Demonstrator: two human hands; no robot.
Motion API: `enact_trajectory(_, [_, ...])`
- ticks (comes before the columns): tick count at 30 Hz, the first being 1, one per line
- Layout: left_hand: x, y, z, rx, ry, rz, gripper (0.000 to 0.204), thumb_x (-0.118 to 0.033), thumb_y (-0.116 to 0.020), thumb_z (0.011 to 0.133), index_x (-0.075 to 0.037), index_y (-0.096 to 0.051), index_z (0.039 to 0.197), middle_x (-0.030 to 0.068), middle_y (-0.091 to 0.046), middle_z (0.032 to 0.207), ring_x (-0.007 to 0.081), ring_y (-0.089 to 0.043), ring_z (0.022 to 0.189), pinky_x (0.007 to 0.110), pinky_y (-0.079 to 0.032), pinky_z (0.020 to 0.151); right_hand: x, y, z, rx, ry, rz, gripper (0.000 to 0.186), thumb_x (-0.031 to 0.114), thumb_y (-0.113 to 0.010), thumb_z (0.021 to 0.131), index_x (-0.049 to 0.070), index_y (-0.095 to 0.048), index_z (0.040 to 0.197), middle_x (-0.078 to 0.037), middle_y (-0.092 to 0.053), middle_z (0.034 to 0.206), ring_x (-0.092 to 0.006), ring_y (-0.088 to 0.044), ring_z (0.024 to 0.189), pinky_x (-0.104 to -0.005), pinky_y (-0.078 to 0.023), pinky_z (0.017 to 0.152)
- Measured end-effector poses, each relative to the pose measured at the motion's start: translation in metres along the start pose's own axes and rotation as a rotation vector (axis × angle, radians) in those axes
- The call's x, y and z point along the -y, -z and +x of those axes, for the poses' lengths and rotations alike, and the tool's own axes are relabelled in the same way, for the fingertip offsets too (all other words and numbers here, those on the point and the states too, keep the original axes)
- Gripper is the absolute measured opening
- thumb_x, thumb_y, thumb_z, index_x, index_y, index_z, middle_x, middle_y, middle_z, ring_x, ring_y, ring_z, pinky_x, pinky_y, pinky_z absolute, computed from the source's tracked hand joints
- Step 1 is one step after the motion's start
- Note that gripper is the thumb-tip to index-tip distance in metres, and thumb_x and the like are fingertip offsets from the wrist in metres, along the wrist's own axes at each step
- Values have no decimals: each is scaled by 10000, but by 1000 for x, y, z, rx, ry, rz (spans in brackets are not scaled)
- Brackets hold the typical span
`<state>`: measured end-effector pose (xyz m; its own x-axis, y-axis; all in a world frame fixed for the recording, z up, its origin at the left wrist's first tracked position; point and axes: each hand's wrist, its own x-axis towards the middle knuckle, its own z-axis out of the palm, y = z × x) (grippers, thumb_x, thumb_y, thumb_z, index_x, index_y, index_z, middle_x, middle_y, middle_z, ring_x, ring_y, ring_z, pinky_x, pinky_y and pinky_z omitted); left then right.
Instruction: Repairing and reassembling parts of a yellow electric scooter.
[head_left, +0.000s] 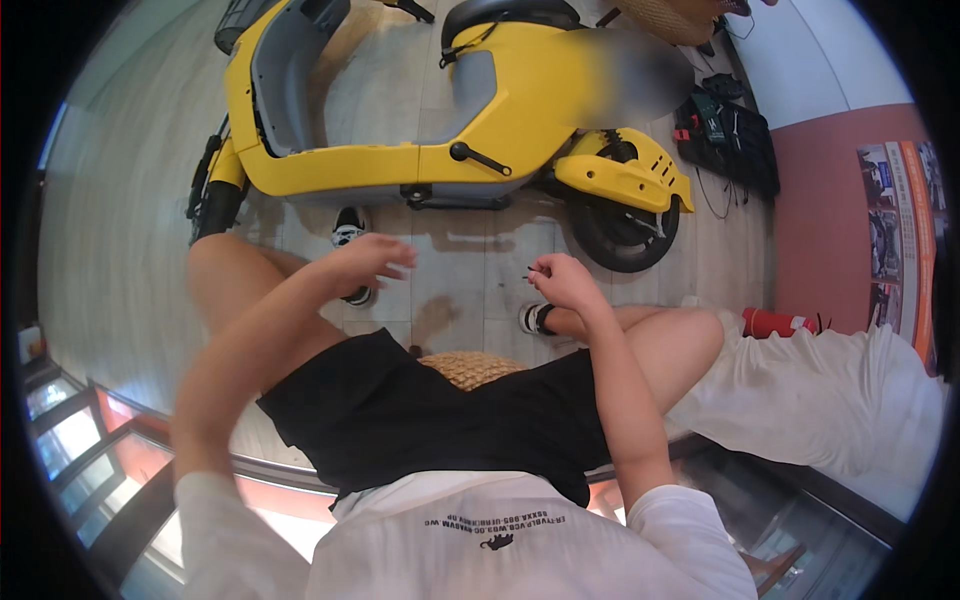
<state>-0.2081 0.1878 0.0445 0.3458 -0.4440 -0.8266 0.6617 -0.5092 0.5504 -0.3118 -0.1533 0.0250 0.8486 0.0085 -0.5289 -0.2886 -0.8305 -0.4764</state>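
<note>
From my remote seat, the biggest thing I see is the yellow electric scooter (420,120), parked on the pale tiled floor (120,200). Its long axis runs across the view, with the front wheel (215,205) toward the left and the rear wheel (625,230) toward the right, under a yellow mudguard (625,170). A black footpeg (480,157) juts from its side toward the seated person.

Next in size is a white cloth (830,390) heaped at the right, with a red cylinder (775,322) lying just beyond it. Against the reddish wall (820,200) sits a black bag (735,140).

The person sits with bare knees apart, in black shorts (400,410), on a woven seat (470,368) that shows between the thighs.

The left hand (365,262) hovers above the left knee, blurred, fingers loosely spread and holding nothing that I can make out.

The right hand (565,282) is raised in front of the right knee, near the rear wheel, with fingers curled together and pinched on a small thin dark object (533,270). That object is the smallest thing here. It pokes out of the fingertips toward the left, its long axis roughly level across the view. It is too small for me to tell what it is.
</note>
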Motion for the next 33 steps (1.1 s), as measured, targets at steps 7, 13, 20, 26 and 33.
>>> enact_trajectory(7, [-19,-101,182,44,-47,-1577,678,-215,-611,966,1,-249,1498,164,-242,1584,308,-261,1466,471,-272,1197,-20,1,-20,47,-46,214,226,213,-647,871,-1,-687,932,-202,-671,807,-357,-651,792,-417,-502,735])
enact_trajectory(13, [-30,-119,218,26,-174,-1680,429,-293,-528,1017,-42,-424,1349,177,-423,1435,308,-324,1426,490,-231,1203,-59,-6,-7,158,-54,202,217,207,-638,880,-8,-663,903,-198,-651,769,-350,-634,742,-412,-487,697])
enact_trajectory(20, [-30,-118,245,-145,-226,-1703,279,-315,-517,1015,-110,-494,828,116,-591,900,306,-613,1014,493,-433,1052,-37,0,12,-8,-7,234,204,202,-641,884,-1,-661,900,-204,-657,782,-339,-641,733,-418,-485,687])
enact_trajectory(26, [-32,-126,226,-111,-243,-1861,352,-202,-529,959,-125,-401,641,65,-447,634,239,-527,695,423,-527,831,-34,5,11,-25,-25,219,197,190,-637,883,-5,-662,897,-189,-681,796,-335,-666,770,-410,-501,709])
enact_trajectory(33, [-2,-98,147,-94,-26,-1683,362,-114,-574,913,-151,-374,614,-54,-342,518,65,-324,420,219,-328,388,-30,1,9,-23,-12,222,197,185,-638,876,-9,-664,900,-203,-681,808,-361,-665,797,-420,-502,728])
